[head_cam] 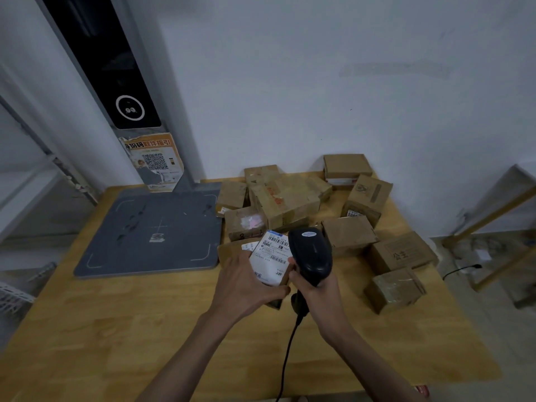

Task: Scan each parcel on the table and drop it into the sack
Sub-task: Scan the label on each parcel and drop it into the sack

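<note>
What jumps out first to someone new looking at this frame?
Centre frame, the right hand grips a black handheld scanner beside a white-labelled parcel held by the left hand. Behind them, brown cardboard boxes crowd the far right of the wooden table; a grey scanning pad lies at left.

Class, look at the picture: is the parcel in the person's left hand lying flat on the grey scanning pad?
No: the left hand holds the parcel above the wooden table, beside the scanner, well right of the grey pad.
</note>
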The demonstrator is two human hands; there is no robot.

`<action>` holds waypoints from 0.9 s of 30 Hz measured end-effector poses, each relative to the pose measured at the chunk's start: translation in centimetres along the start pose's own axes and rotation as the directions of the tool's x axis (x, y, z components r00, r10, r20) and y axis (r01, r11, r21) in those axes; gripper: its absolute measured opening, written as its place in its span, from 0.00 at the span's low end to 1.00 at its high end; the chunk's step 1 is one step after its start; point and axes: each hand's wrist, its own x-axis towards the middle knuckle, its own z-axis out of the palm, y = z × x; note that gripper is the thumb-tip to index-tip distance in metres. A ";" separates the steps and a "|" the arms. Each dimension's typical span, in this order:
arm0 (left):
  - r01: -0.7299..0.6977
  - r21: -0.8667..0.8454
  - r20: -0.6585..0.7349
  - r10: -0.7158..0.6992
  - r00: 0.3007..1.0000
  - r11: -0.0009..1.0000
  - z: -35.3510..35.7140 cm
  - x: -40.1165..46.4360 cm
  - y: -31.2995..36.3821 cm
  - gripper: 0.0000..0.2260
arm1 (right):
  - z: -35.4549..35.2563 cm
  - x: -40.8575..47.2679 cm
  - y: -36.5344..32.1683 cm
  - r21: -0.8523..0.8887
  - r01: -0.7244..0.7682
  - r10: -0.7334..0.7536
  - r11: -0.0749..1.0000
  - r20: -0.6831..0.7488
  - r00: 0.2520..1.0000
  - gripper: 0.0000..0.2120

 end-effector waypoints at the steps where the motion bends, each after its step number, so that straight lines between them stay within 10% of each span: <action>1: -0.024 0.023 -0.018 0.024 1.000 0.999 0.0 0.2 -0.2 0.35 | -0.2 0.2 -0.3 -0.029 0.014 -0.013 0.999 0.035 0.999 0.16; 8: -0.062 0.167 -0.118 0.082 0.990 0.984 -1.8 1.1 -1.6 0.42 | -4.2 3.1 -2.4 -0.411 0.090 0.011 0.907 0.236 0.972 0.07; 13: -0.157 0.260 0.006 0.161 0.987 0.953 -3.2 1.3 -2.0 0.45 | -6.2 3.5 -2.4 -0.662 0.227 0.037 0.714 0.360 0.932 0.25; 27: -0.396 0.419 0.250 0.315 0.916 0.817 -2.5 1.5 -1.8 0.48 | -5.1 1.3 -0.7 -0.764 0.482 0.062 0.430 0.557 0.828 0.30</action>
